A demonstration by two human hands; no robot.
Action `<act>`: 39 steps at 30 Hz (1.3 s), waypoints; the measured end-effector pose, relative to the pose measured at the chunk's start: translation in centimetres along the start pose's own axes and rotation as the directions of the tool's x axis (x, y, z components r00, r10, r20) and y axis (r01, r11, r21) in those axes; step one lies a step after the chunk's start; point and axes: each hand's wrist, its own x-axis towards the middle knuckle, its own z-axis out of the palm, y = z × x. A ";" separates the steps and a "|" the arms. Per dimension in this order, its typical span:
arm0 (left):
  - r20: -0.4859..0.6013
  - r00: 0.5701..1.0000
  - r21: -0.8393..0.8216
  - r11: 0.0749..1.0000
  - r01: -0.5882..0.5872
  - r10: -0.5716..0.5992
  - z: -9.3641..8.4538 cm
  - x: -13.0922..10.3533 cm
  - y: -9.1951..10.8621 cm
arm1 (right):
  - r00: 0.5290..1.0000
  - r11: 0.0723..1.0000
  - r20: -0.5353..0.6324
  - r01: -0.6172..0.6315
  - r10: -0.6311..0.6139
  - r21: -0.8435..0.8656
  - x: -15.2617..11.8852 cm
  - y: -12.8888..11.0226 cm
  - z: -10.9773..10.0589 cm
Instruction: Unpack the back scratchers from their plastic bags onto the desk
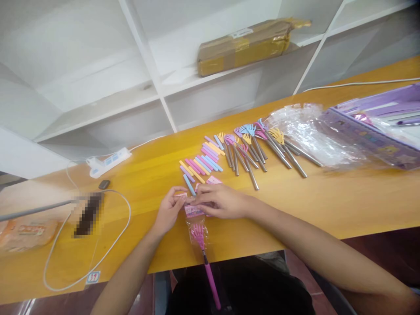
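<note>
A pink back scratcher [212, 280] with a hand-shaped head lies in a clear bag near the table's front edge, its handle pointing toward me. At the bag's pink card top [193, 211], my left hand [170, 209] has thumb and forefinger pinched together. My right hand [221, 200] bends its fingers over the same card from the right. Whatever sits between the fingertips is too small to make out. Just beyond the hands lie colored handle sleeves [200, 165] in pink, blue, orange and purple. Metal rods with colored hand-shaped heads [248, 130] are bunched to their right.
Clear plastic bags [308, 135] and a purple printed box [370, 135] are at the right. A power strip [110, 162], white cable [129, 218], small black object [104, 184] and orange-white packet [29, 234] lie left. A taped carton [244, 48] rests on the shelf behind.
</note>
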 end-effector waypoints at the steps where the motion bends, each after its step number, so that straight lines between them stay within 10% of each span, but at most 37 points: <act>1: 0.000 1.000 -0.005 1.000 0.003 -0.003 0.0 0.0 0.0 | 1.000 0.999 -0.007 0.024 -0.024 -0.025 0.0 0.1 0.2; 15: -0.088 0.995 -0.078 0.996 -0.044 0.037 -0.5 0.3 -0.4 | 0.986 0.990 -0.161 -0.062 0.041 -0.123 0.0 0.5 0.8; 39: -0.125 0.989 0.007 0.997 -0.075 0.075 0.3 -0.1 0.2 | 0.989 0.993 -0.079 -0.120 0.121 0.009 0.1 0.0 1.0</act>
